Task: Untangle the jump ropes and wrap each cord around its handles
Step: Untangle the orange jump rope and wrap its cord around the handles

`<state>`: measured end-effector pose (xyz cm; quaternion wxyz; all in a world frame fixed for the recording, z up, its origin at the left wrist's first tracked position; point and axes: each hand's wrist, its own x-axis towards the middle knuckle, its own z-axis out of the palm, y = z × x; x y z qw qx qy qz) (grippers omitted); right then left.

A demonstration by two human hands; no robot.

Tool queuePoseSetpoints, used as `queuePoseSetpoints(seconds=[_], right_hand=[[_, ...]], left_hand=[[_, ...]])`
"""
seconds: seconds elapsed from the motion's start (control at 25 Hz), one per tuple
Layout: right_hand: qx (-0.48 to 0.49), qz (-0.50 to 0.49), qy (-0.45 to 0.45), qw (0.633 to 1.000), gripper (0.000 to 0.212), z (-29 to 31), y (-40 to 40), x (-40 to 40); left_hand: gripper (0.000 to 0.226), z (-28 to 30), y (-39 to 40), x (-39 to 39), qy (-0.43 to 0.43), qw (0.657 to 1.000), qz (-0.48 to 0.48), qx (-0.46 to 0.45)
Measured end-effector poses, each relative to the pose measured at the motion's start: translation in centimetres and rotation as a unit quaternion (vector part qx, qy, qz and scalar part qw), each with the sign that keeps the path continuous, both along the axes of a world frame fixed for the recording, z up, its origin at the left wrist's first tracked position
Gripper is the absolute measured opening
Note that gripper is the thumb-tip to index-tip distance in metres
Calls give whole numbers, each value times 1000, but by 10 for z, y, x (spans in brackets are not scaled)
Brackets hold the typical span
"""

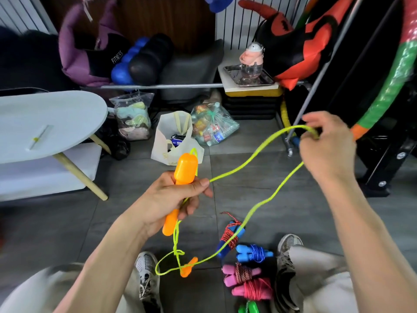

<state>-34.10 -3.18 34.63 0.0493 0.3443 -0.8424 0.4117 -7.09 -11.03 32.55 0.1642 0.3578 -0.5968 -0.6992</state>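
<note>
Grey floor tiles fill the scene, with sport gear, plastic bags and a white low counter at the left edge. The person sits with both shoes on the floor. The left hand holds an orange handle upright, its fingers curled tightly around the middle, so this grip is pressed together on the handle. A yellow-green cord comes out near the thumb and rises to the right hand, which is lifted higher and pinches the cord between thumb and fingertips, making a bend there. From this bend the cord falls back down, passes over a blue handle pair wound with red-white cord, and goes to a second orange handle lying on the floor between the shoes. The cord has a small knot just above that handle and one loose loop beside it. More ropes, already wrapped around their handles, lie near the right shoe: a blue bundle, a pink bundle and a green one at the bottom edge.
</note>
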Motion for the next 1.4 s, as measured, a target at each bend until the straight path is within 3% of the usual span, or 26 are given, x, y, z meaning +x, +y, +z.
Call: queuePoseSetpoints(seconds=[0.04, 0.08, 0.16, 0.2, 0.24, 0.32, 0.4, 0.48, 0.56, 0.68, 0.76, 0.84, 0.88, 0.96, 1.0, 1.04, 1.12, 1.4], right_hand=[[8, 103, -59, 993, 46, 1, -1, 15], [27, 237, -171, 956, 52, 0, -2, 36], [117, 455, -362, 805, 48, -3, -3, 72], [154, 504, -397, 752, 40, -6, -3, 80], [161, 515, -406, 737, 31, -8, -3, 82], [102, 463, -381, 794, 13, -7, -7, 72], [13, 354, -338, 872, 13, -4, -12, 58], [-86, 214, -306, 924, 20, -4, -14, 40], [-183, 80, -301, 932, 23, 0, -11, 17], [-264, -34, -323, 908, 12, 7, -6, -10], [-223, -11, -306, 925, 31, 5, -7, -6], [-105, 151, -297, 937, 48, 3, -9, 18], [-27, 258, -313, 914, 50, 1, -10, 33], [123, 414, -346, 833, 49, -2, -8, 60], [183, 456, -333, 805, 46, -6, -8, 68], [226, 475, -282, 802, 39, -13, -8, 73], [261, 462, -162, 832, 18, -23, -9, 80], [94, 245, -43, 964, 17, -14, -8, 46]], left_hand=[[29, 0, 1, -1, 13, 1000, 6, 4], [30, 1, 1, -3, 25, 1000, 14, 10], [34, 2, 1, -5, 43, 999, 23, 18], [35, 3, 2, -6, 47, 999, 21, 19], [34, 4, 3, -7, 47, 999, 15, 20], [30, 5, 7, -7, 46, 999, -3, 24], [27, 4, 6, -6, 35, 999, -1, 28], [28, 2, 2, -4, 11, 1000, 11, 19], [28, 1, -1, -1, -3, 1000, 12, 10], [26, 2, 0, 3, -5, 1000, 5, 13], [25, 2, 0, 4, 5, 1000, 14, 17], [24, 3, -1, 2, 28, 999, 27, 25], [24, 3, -1, 1, 44, 998, 29, 30], [25, 3, 0, -1, 70, 996, 32, 36], [25, 3, 0, -1, 75, 996, 34, 35], [25, 4, 1, -2, 76, 996, 33, 33], [26, 4, 1, -3, 70, 997, 30, 27], [28, 1, 1, -3, 3, 1000, 5, 15]])
